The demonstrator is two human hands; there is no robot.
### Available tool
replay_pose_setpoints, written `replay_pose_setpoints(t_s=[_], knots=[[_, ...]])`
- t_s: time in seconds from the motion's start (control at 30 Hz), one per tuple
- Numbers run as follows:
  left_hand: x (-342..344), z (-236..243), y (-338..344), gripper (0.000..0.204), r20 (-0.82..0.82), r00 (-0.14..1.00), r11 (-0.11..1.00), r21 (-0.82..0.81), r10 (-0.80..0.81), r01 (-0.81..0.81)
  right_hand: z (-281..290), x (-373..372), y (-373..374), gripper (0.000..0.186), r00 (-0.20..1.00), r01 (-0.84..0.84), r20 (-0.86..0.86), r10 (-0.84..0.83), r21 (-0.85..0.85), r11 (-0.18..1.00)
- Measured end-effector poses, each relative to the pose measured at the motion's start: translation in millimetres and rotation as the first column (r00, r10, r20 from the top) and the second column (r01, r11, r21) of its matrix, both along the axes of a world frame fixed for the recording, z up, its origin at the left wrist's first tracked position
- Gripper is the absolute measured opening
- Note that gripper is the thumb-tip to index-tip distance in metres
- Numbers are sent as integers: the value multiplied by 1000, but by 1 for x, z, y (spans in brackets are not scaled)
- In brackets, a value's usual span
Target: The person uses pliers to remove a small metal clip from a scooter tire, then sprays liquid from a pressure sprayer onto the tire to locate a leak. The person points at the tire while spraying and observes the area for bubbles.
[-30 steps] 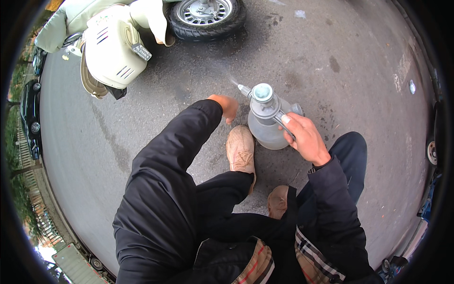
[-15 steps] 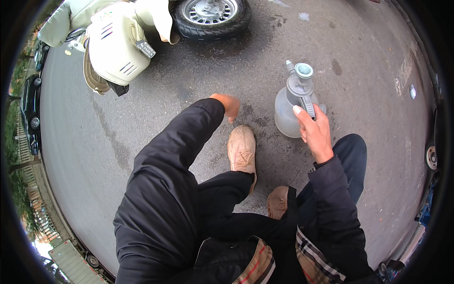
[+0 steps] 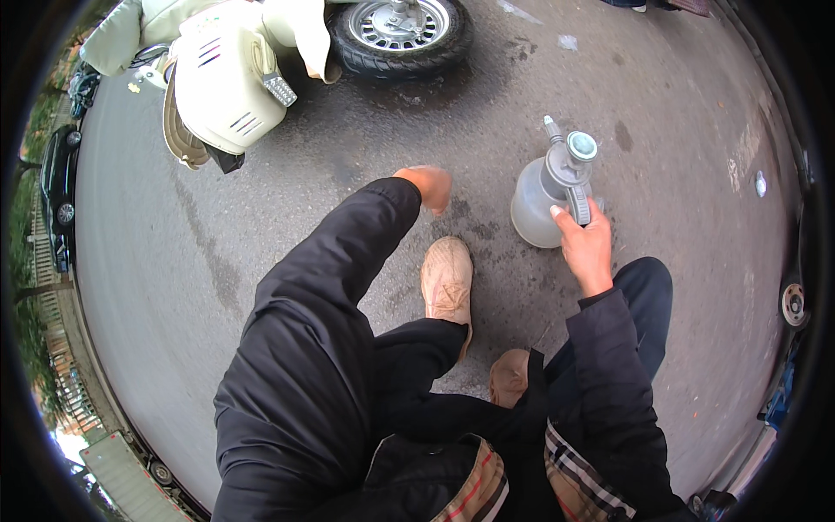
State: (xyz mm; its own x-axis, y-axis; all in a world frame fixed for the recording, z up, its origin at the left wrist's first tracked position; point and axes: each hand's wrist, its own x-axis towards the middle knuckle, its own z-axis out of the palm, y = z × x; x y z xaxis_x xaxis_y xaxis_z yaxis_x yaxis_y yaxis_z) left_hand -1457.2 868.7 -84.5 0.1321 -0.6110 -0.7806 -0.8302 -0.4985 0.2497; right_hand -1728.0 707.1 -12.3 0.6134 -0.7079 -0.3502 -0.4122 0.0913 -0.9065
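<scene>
My right hand (image 3: 586,250) is closed on the handle of a translucent grey pump sprayer (image 3: 539,204). The sprayer has a pale green round cap at its top, and its nozzle points away from me. It is held over the asphalt ahead of my right knee. My left hand (image 3: 428,188) hangs just beyond the toe of my forward tan shoe (image 3: 447,274). Motion smears it and its fingers are partly hidden, so I cannot make out whether it holds anything. Both arms are in dark jacket sleeves.
At the upper left is a cream scooter (image 3: 228,91), its black-tyred wheel (image 3: 402,39) resting over a wet dark patch of asphalt. A black car (image 3: 59,196) stands along the left edge, with a fence behind. Scraps of clear plastic (image 3: 567,42) lie at the far side.
The sprayer has shifted slightly right, its nozzle and top tilting further right. My left hand has moved a little to the right, and the scooter also appears slightly further right in view.
</scene>
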Motion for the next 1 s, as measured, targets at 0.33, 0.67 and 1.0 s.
replay_pose_setpoints(t_s=[0.33,0.67,1.0], knots=[[25,4,-12,45,249,926,925,-326,284,-196,-5,0,-1,19,998,-22,59,25,-61,998],[50,16,-22,46,270,821,806,-490,504,-333,-3,2,-2,18,999,-13,39,16,-87,996],[54,23,-28,40,230,827,776,-538,512,-330,7,-1,-3,18,999,-20,-48,19,-23,1000]])
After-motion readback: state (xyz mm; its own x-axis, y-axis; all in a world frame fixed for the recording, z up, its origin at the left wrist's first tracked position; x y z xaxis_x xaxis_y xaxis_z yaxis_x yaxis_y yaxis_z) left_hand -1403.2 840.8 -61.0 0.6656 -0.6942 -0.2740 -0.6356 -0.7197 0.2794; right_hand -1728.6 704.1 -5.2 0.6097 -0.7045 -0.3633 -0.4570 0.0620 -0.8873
